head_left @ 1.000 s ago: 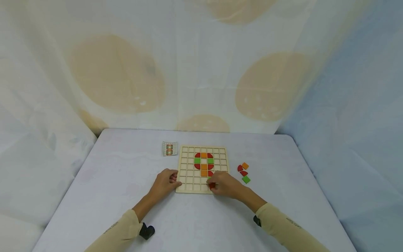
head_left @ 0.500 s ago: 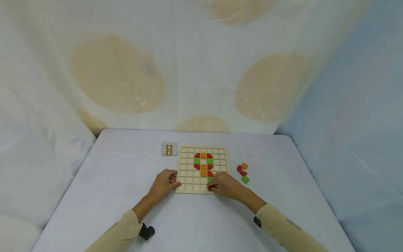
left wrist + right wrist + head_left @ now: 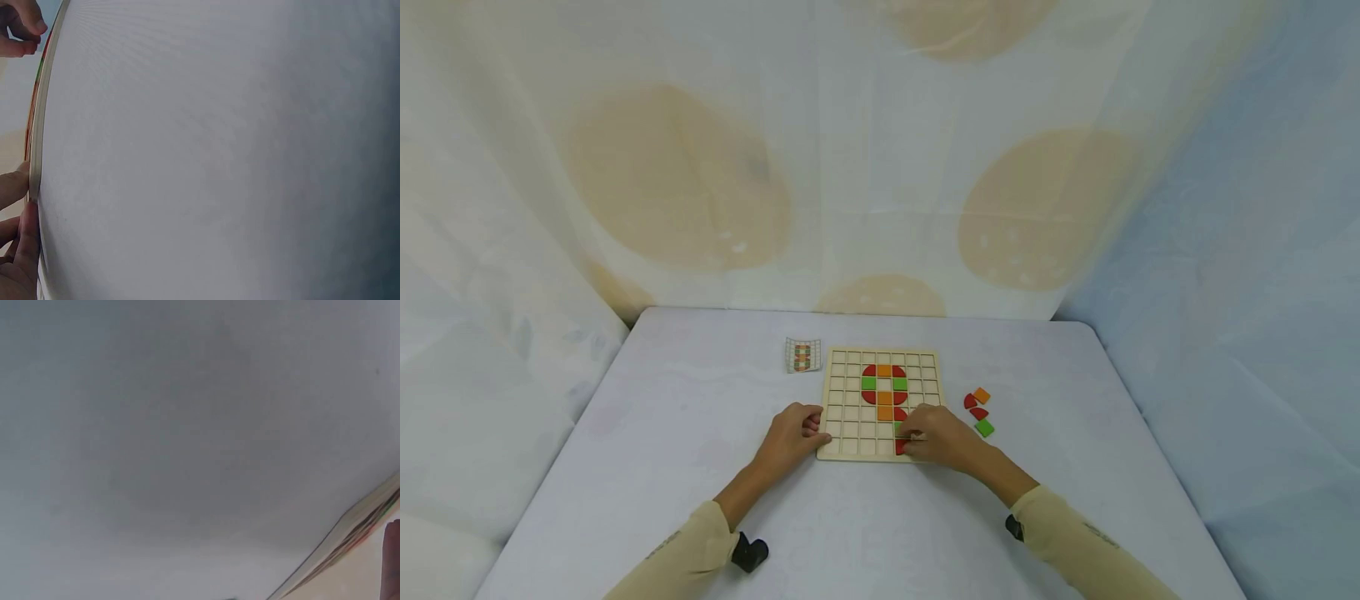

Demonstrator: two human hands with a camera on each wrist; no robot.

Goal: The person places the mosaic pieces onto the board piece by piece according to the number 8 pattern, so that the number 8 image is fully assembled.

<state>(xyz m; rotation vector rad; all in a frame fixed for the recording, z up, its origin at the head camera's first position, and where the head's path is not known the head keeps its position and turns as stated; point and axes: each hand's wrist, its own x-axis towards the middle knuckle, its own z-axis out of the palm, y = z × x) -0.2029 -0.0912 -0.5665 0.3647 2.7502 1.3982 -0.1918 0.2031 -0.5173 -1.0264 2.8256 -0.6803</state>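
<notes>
A square wooden grid board (image 3: pixel 847 446) lies on the table, with red, orange and green pieces forming a figure in its cells. At its left edge my left hand (image 3: pixel 787 437) pinches the rim between thumb and fingers, as the left wrist view also shows with the thumb (image 3: pixel 12 187). My right hand (image 3: pixel 938 437) is over the board's lower right part, fingers bent and fingertips slightly apart. Just by those fingertips, a red quarter-round piece (image 3: pixel 900 447) lies in a bottom-row cell. The hand partly covers a green square piece (image 3: pixel 898 427). No piece shows between the right fingertips (image 3: pixel 41 26).
To the board's right lie loose pieces: an orange square (image 3: pixel 982 396), two red quarter-rounds (image 3: pixel 978 413) and a green square (image 3: pixel 985 427). A small pattern card (image 3: pixel 802 356) sits at the board's upper left. Patterned cloth walls surround the white table (image 3: pixel 700 375).
The right fingers have drawn slightly up and back from the red piece, which now shows more fully in the bottom row. The left hand has stayed on the board's edge.
</notes>
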